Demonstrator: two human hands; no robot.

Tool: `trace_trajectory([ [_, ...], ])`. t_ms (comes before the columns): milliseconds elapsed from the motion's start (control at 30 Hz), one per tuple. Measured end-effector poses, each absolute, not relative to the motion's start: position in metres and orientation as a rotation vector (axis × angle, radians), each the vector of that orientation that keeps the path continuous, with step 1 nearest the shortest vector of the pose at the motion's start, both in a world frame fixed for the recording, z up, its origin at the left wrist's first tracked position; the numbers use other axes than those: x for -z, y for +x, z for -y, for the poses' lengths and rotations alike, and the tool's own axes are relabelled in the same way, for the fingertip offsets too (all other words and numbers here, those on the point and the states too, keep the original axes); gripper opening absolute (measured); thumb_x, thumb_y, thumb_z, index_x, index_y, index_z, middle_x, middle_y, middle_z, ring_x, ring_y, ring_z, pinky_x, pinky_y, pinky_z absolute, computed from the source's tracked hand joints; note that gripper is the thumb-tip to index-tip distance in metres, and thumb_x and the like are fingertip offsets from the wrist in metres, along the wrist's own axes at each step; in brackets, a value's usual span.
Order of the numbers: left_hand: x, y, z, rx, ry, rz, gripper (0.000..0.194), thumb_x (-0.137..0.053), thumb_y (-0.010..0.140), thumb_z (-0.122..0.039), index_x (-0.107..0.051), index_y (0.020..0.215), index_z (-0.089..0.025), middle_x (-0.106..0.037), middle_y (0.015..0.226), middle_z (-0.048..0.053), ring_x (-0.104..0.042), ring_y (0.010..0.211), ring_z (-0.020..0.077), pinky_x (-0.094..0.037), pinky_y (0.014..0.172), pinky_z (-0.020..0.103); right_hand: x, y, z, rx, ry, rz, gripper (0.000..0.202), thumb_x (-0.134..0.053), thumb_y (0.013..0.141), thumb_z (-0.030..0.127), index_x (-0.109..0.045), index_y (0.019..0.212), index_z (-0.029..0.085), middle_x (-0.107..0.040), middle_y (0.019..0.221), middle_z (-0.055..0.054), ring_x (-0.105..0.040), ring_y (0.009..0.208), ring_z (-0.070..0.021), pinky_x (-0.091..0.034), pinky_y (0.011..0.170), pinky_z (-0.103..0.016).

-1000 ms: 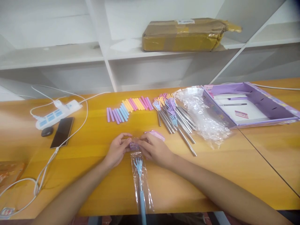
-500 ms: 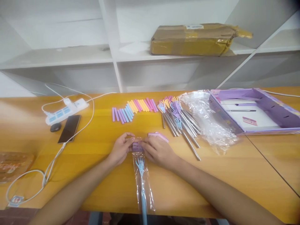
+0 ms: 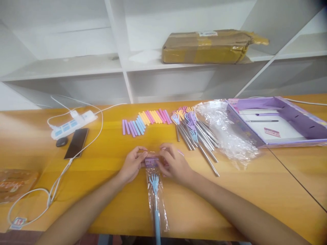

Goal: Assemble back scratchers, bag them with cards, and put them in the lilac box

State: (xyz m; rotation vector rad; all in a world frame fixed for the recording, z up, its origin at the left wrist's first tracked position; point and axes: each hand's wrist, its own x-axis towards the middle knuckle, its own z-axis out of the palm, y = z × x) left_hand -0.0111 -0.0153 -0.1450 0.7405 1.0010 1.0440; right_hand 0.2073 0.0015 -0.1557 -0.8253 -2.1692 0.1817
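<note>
A blue hand-shaped scratcher (image 3: 154,183) with a metal rod and blue handle lies in a clear plastic sleeve (image 3: 163,207) at the table's front edge. Across the sleeve's top is a small purple card (image 3: 151,162). My left hand (image 3: 133,164) pinches the card's left end between thumb and fingers. At its right end, my right hand (image 3: 173,163) has curled fingers closed on the card. Pink-purple cards, partly hidden, lie behind my right hand.
Coloured tubes (image 3: 146,119) lie in a row beyond my hands, with a pile of scratchers (image 3: 194,127), plastic bags (image 3: 227,132) and a purple box (image 3: 263,139) rightward. A power strip (image 3: 74,124), phone (image 3: 76,143) and white cables are at left.
My right hand's fingers have lifted and spread a little, showing more of the purple card. The camera view has shifted slightly.
</note>
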Motion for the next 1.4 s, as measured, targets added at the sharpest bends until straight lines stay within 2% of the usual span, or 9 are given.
trace_trajectory([
  [133,0.145,-0.011,0.016,-1.048,0.738,-1.000,0.044,-0.085,0.086,-0.046,-0.056,0.107,-0.019,-0.082,0.096,0.010,-0.080,0.087,0.0233,-0.062,0.078,0.034,0.156,0.208,-0.001,-0.190,-0.814,2.208,0.021,-0.063,0.100,0.023,-0.059,0.120,0.020,-0.059,0.128,-0.015,-0.062,0.082,-0.0171,-0.056,0.072,-0.035],
  [300,0.145,-0.011,0.015,-1.061,0.711,-1.012,0.046,-0.087,0.084,-0.047,-0.054,0.103,-0.020,-0.082,0.097,0.011,-0.080,0.087,0.0242,-0.063,0.076,0.033,0.154,0.208,-0.001,-0.200,-0.767,2.233,0.025,-0.064,0.098,0.022,-0.058,0.122,0.020,-0.061,0.124,-0.015,-0.064,0.106,-0.0252,-0.058,0.082,-0.039],
  [500,0.146,-0.012,0.015,-1.054,0.722,-1.003,0.044,-0.087,0.084,-0.046,-0.055,0.100,-0.020,-0.081,0.092,0.007,-0.077,0.081,0.0205,-0.062,0.074,0.032,0.154,0.209,-0.003,-0.076,-0.772,2.227,0.020,-0.063,0.099,0.022,-0.060,0.118,0.020,-0.064,0.122,-0.015,-0.062,0.078,-0.0182,-0.054,0.070,-0.036],
  [633,0.145,-0.011,0.014,-1.020,0.759,-1.005,0.047,-0.088,0.083,-0.046,-0.060,0.109,-0.018,-0.081,0.093,0.008,-0.077,0.083,0.0196,-0.063,0.077,0.032,0.155,0.204,-0.008,-0.447,-0.944,2.059,0.030,-0.069,0.101,0.031,-0.059,0.127,0.020,-0.071,0.105,-0.008,-0.061,0.067,-0.0140,-0.052,0.063,-0.030],
  [733,0.144,-0.011,0.014,-1.010,0.775,-0.994,0.052,-0.086,0.084,-0.050,-0.060,0.116,-0.018,-0.081,0.101,0.011,-0.078,0.089,0.0232,-0.064,0.081,0.036,0.156,0.199,-0.013,-0.666,-0.951,1.972,0.020,-0.068,0.102,0.030,-0.066,0.120,0.022,-0.071,0.085,-0.001,-0.064,0.066,-0.0142,-0.053,0.064,-0.027],
  [800,0.144,-0.012,0.015,-0.958,0.803,-0.953,0.057,-0.082,0.087,-0.054,-0.059,0.126,-0.019,-0.079,0.113,0.015,-0.078,0.097,0.0268,-0.064,0.082,0.040,0.155,0.198,-0.017,-0.677,-0.952,1.909,0.013,-0.067,0.102,0.028,-0.070,0.113,0.022,-0.071,0.083,-0.001,-0.065,0.067,-0.0145,-0.053,0.064,-0.027],
  [933,0.147,-0.016,0.015,-0.737,1.004,-0.928,0.066,-0.085,0.087,-0.044,-0.057,0.142,-0.021,-0.078,0.121,0.016,-0.078,0.107,0.0280,-0.061,0.088,0.036,0.150,0.199,-0.021,-0.594,-0.977,1.826,0.014,-0.068,0.101,0.029,-0.073,0.113,0.021,-0.072,0.087,-0.003,-0.067,0.072,-0.0160,-0.055,0.065,-0.027],
  [1133,0.150,-0.016,0.016,-0.719,1.101,-0.982,0.052,-0.084,0.088,-0.042,-0.066,0.130,-0.016,-0.080,0.117,0.016,-0.078,0.107,0.0282,-0.059,0.096,0.038,0.152,0.210,-0.016,-0.357,-0.792,2.009,0.011,-0.064,0.104,0.021,-0.074,0.108,0.021,-0.071,0.096,-0.007,-0.067,0.087,-0.0180,-0.056,0.075,-0.031],
  [1400,0.150,-0.010,0.020,-0.810,1.058,-0.960,0.043,-0.084,0.087,-0.039,-0.072,0.122,-0.017,-0.080,0.122,0.014,-0.077,0.111,0.0261,-0.057,0.100,0.036,0.146,0.220,-0.005,0.067,-0.612,2.287,0.023,-0.061,0.101,0.009,-0.068,0.122,0.018,-0.072,0.107,-0.010,-0.064,0.096,-0.0227,-0.056,0.088,-0.038],
])
